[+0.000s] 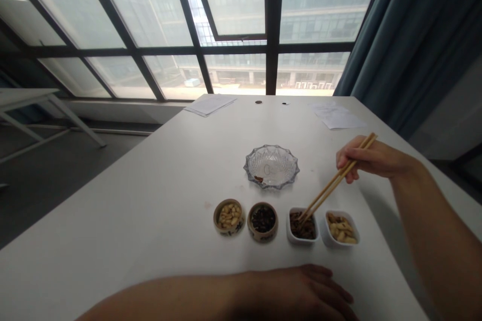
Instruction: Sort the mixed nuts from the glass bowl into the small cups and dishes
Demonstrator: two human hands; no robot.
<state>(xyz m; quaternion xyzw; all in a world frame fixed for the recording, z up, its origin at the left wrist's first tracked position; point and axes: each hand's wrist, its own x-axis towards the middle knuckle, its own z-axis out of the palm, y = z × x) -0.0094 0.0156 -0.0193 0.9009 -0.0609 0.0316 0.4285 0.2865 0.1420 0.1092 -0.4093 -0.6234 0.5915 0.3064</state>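
Chopsticks (324, 191) gripped in the right hand (365, 158), tips in a white dish of dark shreds (302, 239), between a round bowl of dark bits (262, 233) and a white dish of nuts (331, 242). Glass dish (271, 185) beyond, peanut bowl (229, 230) alongside. Left hand (297, 291) open, flat on the white bench (150, 200); papers (210, 105) far off, tall windows (233, 0) behind.

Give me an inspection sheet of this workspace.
Surface: white table, small stain near the cups.
Job's things: chopsticks, tips in a white dish of dark food; beside it a white dish of nuts, a peanut cup, a dark-food cup, a glass dish.
Clutter: papers at the far edge.
Grips: right hand holds the chopsticks; left hand lies flat on the table.
Cables: nothing seen.
Surroundings: window, curtain, second table.
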